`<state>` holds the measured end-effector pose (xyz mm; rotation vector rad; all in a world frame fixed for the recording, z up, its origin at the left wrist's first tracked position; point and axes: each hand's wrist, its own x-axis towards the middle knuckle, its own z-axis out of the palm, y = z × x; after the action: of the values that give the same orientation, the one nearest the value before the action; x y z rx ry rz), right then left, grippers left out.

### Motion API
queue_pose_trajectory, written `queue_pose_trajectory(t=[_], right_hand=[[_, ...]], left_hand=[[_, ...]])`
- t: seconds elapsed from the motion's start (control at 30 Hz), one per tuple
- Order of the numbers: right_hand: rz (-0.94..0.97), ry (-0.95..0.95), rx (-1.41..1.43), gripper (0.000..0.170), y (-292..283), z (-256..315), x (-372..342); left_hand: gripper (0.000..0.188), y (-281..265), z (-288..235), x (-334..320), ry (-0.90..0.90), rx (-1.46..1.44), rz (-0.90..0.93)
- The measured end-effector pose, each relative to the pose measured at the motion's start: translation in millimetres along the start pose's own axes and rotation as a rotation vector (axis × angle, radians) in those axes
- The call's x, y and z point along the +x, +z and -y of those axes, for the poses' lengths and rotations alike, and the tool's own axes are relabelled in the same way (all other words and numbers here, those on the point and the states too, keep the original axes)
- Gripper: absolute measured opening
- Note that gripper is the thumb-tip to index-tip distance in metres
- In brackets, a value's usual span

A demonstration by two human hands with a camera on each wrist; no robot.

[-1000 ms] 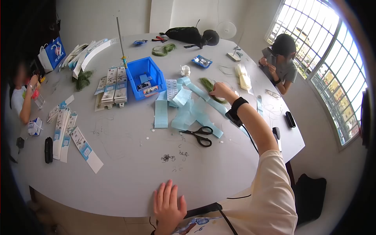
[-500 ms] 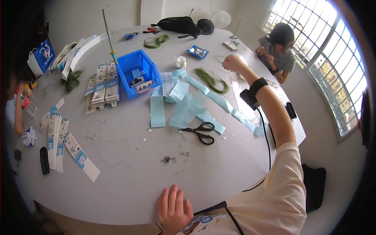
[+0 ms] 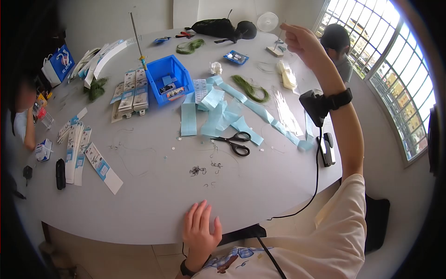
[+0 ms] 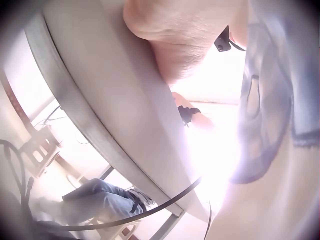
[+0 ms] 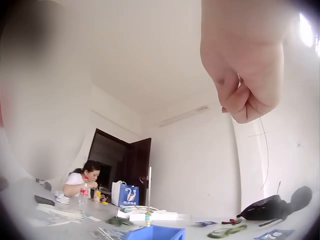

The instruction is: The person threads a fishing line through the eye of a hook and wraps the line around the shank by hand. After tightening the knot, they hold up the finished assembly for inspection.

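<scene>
The right hand [image 3: 302, 43] is raised high over the table's right side, fingers curled with thumb and forefinger together. In the right wrist view a thin strand [image 5: 266, 155] hangs from the pinched fingers of the right hand [image 5: 245, 85]. The left hand [image 3: 201, 232] lies on the table's near edge, fingers extended, holding nothing. Below the raised hand, a green thread bundle [image 3: 251, 88] lies beside crumpled light-blue strips [image 3: 217, 122]. Black-handled scissors [image 3: 238, 143] rest at the strips' near side. Small dark hooks [image 3: 198, 170] lie in a tangle in front of the left hand.
A blue bin [image 3: 170, 80] stands behind the strips, with printed cards [image 3: 134, 95] to its left. More cards [image 3: 103, 167] fan out at left. A stapler [image 3: 327, 149] sits by the right edge. Two other people sit at the table's left and right sides; a black bag [image 3: 213, 29] lies at the back.
The right hand has left the green bundle and risen up and to the right, above the table. The bundle stays on the table. The left hand still rests at the near edge.
</scene>
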<state>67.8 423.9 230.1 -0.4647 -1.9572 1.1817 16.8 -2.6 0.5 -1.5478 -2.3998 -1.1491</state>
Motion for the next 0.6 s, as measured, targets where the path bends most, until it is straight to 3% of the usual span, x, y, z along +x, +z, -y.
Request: queue_pose_trajectory(t=[0.03,0.07,0.13,0.23,0.27,0.37,0.5,0.6], right_hand=[[0.168,0.022,0.073,0.013,18,27,-31],[0.144,0.017,-0.054,0.012,38,52,-62],[0.149,0.023,-0.231,0.01,74,82,-126],[0.335,0.046,-0.37,0.006,112,90,-223],[0.37,0.025,-0.407,0.006,122,91,-253],[0.356,-0.107,-0.456,0.01,148,72,-312],[0.281,-0.037,-0.384,0.009,171,48,-344],[0.255,0.11,-0.301,0.007,179,42,-353]], left_hand=[[0.026,-4,-1,0,-0.019,-0.105,0.006],[0.026,-10,-1,2,-0.032,-0.094,0.009],[0.029,-23,-1,7,-0.067,-0.603,0.024],[0.033,-40,-15,17,-0.005,-1.115,0.257],[0.036,-40,-27,19,-0.074,-1.206,0.282],[0.041,-23,-55,18,-0.238,-1.428,0.194],[0.033,-6,-51,0,-0.286,-1.534,0.186],[0.028,-7,-56,-12,-0.432,-1.579,-0.017]])
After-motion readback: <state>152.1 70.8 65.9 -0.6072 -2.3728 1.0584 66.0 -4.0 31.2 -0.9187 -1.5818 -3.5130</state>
